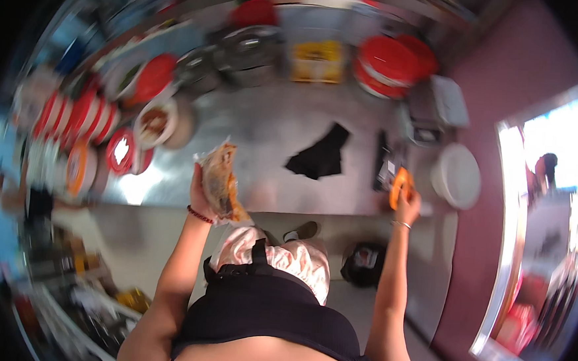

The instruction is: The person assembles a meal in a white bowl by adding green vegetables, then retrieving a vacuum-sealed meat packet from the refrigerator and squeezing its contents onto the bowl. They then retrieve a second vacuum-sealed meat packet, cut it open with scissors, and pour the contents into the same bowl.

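My left hand grips a clear plastic bag of food in orange-brown sauce, held over the front edge of the steel table. At the table's right end, the fingers of my right hand are closed on an orange object; blur hides whether it is a pair of scissors' handles. Just beyond that hand lie a long black item and a small pack with a white label, both blurred. Between my hands a piece of black cloth lies on the tabletop.
Red-lidded tubs, a yellow box and metal pots line the back. An uncovered white tub and stacked tubs stand left. A white bucket is at right. A person is at far left.
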`<state>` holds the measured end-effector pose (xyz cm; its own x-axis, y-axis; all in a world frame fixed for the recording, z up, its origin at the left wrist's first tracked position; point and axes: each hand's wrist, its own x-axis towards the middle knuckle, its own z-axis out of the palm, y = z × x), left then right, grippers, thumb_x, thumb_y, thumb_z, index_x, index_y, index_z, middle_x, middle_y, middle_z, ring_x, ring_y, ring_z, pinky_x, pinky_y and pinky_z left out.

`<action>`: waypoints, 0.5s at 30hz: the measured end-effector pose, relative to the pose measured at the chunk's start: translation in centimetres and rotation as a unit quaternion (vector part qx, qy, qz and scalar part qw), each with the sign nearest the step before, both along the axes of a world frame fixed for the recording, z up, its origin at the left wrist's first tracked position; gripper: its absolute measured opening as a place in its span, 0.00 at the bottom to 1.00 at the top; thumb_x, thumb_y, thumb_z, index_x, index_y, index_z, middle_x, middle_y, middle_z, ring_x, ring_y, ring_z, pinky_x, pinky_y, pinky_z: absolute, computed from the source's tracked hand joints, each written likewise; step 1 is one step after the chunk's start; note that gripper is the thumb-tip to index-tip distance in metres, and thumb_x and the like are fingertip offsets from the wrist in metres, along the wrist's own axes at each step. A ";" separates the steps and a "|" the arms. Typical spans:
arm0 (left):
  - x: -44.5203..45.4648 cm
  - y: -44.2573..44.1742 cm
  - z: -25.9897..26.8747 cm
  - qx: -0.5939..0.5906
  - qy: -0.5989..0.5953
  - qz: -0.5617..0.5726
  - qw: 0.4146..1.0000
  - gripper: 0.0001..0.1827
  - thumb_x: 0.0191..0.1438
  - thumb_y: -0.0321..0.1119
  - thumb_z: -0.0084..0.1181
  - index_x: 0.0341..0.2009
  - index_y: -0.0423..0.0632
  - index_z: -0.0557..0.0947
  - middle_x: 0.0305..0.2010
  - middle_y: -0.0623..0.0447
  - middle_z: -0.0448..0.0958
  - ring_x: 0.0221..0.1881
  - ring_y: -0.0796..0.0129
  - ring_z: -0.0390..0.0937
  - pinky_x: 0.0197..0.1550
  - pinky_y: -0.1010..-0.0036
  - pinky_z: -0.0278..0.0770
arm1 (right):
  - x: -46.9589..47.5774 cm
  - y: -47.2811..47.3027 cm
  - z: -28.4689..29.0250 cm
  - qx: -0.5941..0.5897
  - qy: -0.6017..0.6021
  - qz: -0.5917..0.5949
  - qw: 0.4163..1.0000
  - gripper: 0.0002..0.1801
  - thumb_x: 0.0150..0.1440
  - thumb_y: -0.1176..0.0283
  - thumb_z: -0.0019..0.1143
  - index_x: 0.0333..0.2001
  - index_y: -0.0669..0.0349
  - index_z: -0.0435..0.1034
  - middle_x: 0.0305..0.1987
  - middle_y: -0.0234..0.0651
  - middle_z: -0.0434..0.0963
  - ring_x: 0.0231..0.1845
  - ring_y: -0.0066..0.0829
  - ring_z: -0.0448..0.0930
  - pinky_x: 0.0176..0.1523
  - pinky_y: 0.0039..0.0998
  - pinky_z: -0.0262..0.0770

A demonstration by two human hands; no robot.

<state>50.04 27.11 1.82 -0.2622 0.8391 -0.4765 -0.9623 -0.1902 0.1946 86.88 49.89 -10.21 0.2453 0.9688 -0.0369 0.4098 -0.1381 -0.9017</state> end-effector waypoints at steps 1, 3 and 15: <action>-1.0 -1.1 0.3 -0.035 0.012 0.050 0.998 0.34 0.47 0.63 0.26 0.50 0.53 0.62 0.35 0.45 0.72 0.28 0.56 0.73 0.25 0.60 0.72 | 0.8 1.2 -2.0 0.016 -0.003 0.006 1.000 0.21 0.42 0.68 0.57 0.36 0.71 0.64 0.34 0.40 0.71 0.33 0.26 0.71 0.40 0.25 0.67; -1.9 -3.4 1.8 -0.037 0.065 0.114 0.991 0.30 0.50 0.58 0.29 0.49 0.50 0.64 0.36 0.49 0.72 0.28 0.60 0.73 0.26 0.60 0.72 | 1.3 3.1 -4.3 0.071 -0.097 0.004 0.993 0.21 0.38 0.70 0.59 0.36 0.70 0.65 0.33 0.41 0.71 0.32 0.29 0.72 0.39 0.27 0.67; -13.3 -10.4 -0.3 0.080 0.143 0.093 0.982 0.35 0.48 0.60 0.33 0.52 0.46 0.58 0.52 0.50 0.60 0.53 0.61 0.58 0.53 0.63 0.56 | -31.1 -18.6 9.5 -0.138 0.349 0.500 0.781 0.22 0.46 0.74 0.50 0.45 0.66 0.57 0.42 0.36 0.65 0.43 0.25 0.67 0.46 0.24 0.62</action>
